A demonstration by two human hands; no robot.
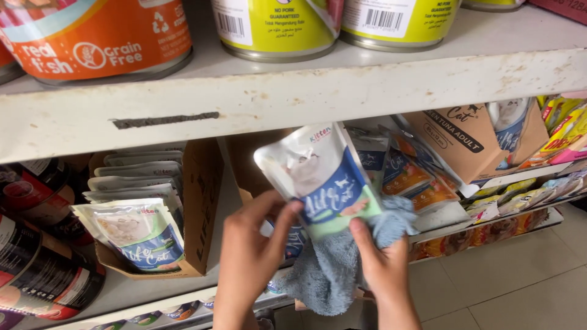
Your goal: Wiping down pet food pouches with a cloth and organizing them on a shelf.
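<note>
A white and blue pet food pouch (321, 177) is held just under the edge of the white shelf (293, 101), with open room below. It is gripped by the left hand (251, 256); a grey cloth (333, 269) is pressed on it by the closed right hand (385, 263). The pouch is glossy and tilted.

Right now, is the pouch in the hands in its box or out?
Out. The pouch is held in front of the shelf by the left hand, the right hand pressing a cloth on it.
</note>
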